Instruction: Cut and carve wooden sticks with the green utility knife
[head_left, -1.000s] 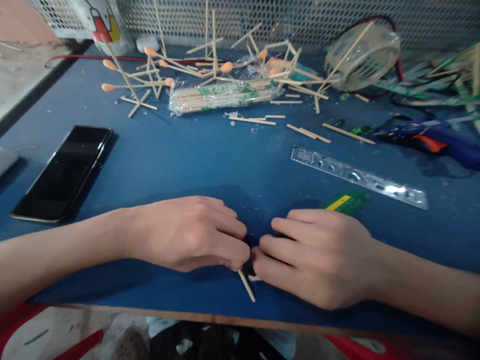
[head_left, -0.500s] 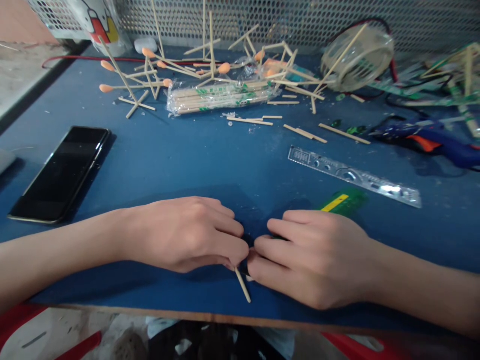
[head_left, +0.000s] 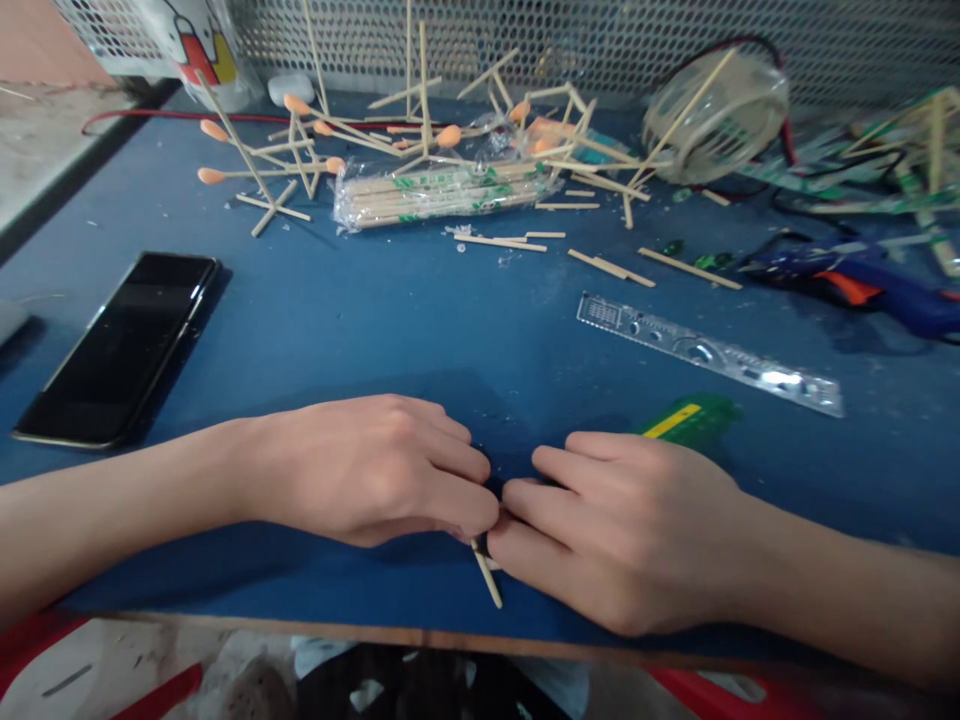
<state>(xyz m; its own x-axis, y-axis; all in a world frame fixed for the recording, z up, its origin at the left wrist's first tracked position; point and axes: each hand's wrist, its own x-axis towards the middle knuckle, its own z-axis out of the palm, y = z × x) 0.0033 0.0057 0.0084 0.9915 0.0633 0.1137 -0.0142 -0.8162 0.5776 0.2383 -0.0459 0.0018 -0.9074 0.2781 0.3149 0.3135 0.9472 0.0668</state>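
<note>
Near the table's front edge, my left hand (head_left: 390, 465) is closed in a pinch on a thin wooden stick (head_left: 489, 582), whose lower end points toward me. My right hand (head_left: 622, 520) is curled around a utility knife (head_left: 694, 418); its green see-through handle with a yellow strip sticks out behind the knuckles. A dark piece like the blade (head_left: 482, 543) shows by my right fingertips, against the stick. The fingertips of both hands almost meet, and they hide most of the stick and the cutting point. A small pale bit lies beside the stick.
Beyond my hands lies a clear ruler (head_left: 709, 350), with a blue glue gun (head_left: 862, 285) to its right. A phone (head_left: 120, 345) rests at left. Along the back are wrapped chopsticks (head_left: 450, 195), glued stick shapes with orange tips (head_left: 300, 150), and a clear plastic cup (head_left: 716, 115).
My right hand has shifted slightly toward me and tilted with the knife, and more of the green handle shows. The dark piece at the stick is more visible. My left hand stays nearly still.
</note>
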